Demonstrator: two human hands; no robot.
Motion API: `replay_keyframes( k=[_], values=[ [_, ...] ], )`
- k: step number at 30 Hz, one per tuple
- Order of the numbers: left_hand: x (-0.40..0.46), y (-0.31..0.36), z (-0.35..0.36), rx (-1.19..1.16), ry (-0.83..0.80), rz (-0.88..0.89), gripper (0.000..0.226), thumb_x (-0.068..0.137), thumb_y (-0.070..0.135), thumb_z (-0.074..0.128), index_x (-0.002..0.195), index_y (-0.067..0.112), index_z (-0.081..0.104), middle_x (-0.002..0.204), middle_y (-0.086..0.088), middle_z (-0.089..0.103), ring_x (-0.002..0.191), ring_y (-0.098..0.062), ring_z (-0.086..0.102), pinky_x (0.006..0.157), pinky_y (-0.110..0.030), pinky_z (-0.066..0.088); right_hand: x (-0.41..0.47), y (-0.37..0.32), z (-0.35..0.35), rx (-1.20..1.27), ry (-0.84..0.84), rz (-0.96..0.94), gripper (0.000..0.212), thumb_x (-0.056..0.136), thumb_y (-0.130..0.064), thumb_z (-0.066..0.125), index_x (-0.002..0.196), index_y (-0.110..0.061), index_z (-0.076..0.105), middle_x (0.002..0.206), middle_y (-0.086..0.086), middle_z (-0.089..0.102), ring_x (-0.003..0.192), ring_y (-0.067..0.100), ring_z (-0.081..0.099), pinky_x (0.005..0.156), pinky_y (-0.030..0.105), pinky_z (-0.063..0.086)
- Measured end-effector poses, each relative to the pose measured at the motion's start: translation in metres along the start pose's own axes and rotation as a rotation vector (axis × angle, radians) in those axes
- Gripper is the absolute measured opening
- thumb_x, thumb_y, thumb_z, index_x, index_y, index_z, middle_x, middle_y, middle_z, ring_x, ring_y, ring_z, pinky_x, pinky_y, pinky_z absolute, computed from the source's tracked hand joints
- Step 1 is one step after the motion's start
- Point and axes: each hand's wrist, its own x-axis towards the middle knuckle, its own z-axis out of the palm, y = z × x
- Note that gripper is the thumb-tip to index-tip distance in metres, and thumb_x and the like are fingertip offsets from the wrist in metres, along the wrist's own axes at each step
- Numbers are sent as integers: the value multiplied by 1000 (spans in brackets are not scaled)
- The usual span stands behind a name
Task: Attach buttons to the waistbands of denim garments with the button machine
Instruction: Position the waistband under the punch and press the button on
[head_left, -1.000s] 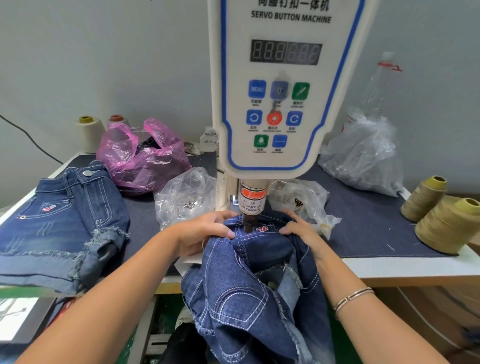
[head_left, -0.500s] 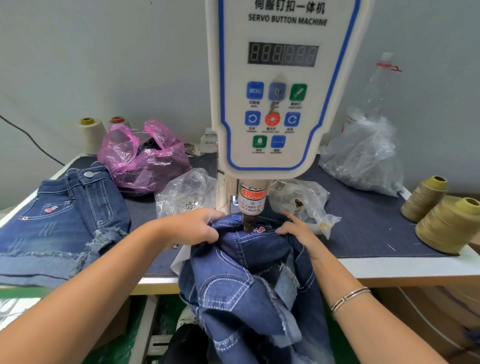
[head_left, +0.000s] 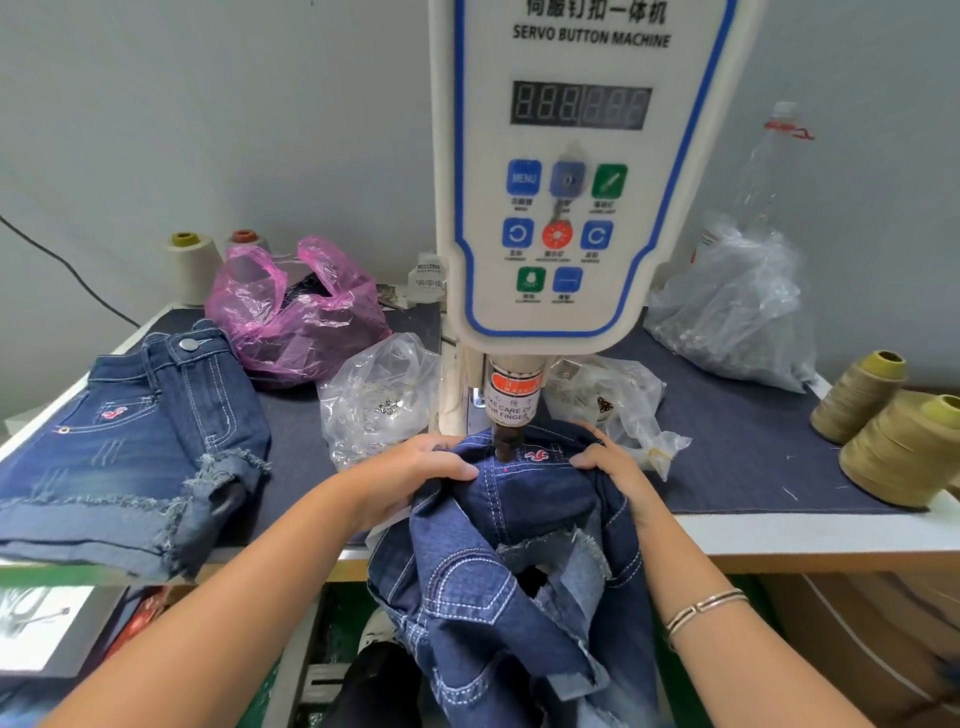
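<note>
**Both hands settling the waistband under the punch**

Two hands are working the shorts (head_left: 519, 545) at the table's front edge, most of the denim hanging down off the table (head_left: 779, 540) toward the floor. Nearest us, the left hand (head_left: 410, 470) is curling its fingers over a bunched fold of the waistband; half a second ago it was sitting slightly further left, and now it is nudging the cloth in toward the middle. The right hand (head_left: 605, 460) is gripping the other side of the band, fingers curled over the denim and barely shifting. Between them the waistband is lying flatter, with the small red emblem (head_left: 536, 455) just beside the punch (head_left: 506, 441) of the button machine (head_left: 571, 208).

That reads as final positioning: the band is tightening under the head, so the press looks close, though fingers are sitting near that punch.

Further back, a finished pair of shorts (head_left: 130, 441) is lying at the left, button (head_left: 188, 343) showing, beside a pink bag (head_left: 296, 322) and clear bags (head_left: 374, 400).
</note>
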Motion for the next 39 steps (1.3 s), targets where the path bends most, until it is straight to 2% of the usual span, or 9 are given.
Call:
replay_keyframes(
  k=[4,11,17,22,26,31,34,39],
  values=[
    [0,-1,-1,-75,-4,-7,32,70,18,65,101,8,69,99,-12,74,87,-21,71,72,-27,57,1,0,2,18,-12,5,47,86,21,32,127,0,44,90,17,56,79,25,56,73,29,46],
    [-3,-2,3,-120,-37,34,21,76,16,63,90,18,78,99,-8,75,87,-19,72,69,-23,55,4,2,-1,41,-4,6,47,86,20,33,126,0,44,95,17,56,83,28,54,78,32,43],
    [-4,-4,4,-132,-26,46,34,74,16,64,107,10,68,103,-10,74,90,-20,72,72,-24,55,7,2,-2,19,3,11,46,86,19,34,125,-3,45,89,15,58,75,23,58,72,28,47],
    [-4,-3,4,-121,-38,54,23,75,17,62,92,21,78,98,-6,75,86,-17,72,70,-23,55,8,3,-2,25,-5,12,46,86,19,34,124,-3,46,89,14,59,77,22,58,71,26,48],
    [-4,-4,3,-107,-40,61,25,75,16,61,90,24,79,97,-6,75,86,-17,72,70,-23,55,8,2,-2,26,-11,18,43,86,20,34,119,-3,49,78,9,66,65,14,65,63,21,52],
    [-2,-5,2,-117,-51,63,27,74,14,60,92,24,78,98,-7,75,87,-17,72,72,-25,56,6,3,-1,48,-6,10,45,86,19,34,122,-3,49,82,11,65,70,19,64,68,25,51],
    [-1,-8,0,-133,-52,73,29,74,12,60,98,20,76,104,-10,73,91,-21,71,76,-27,57,6,3,-1,55,-1,13,48,86,19,34,127,-1,46,92,16,59,80,27,57,75,31,46],
    [1,-11,-1,-120,-18,61,52,72,13,63,124,10,59,113,-13,71,100,-25,69,82,-30,56,6,4,-1,35,18,22,48,86,19,34,128,-2,45,90,15,58,79,27,56,75,30,46]
  ],
)
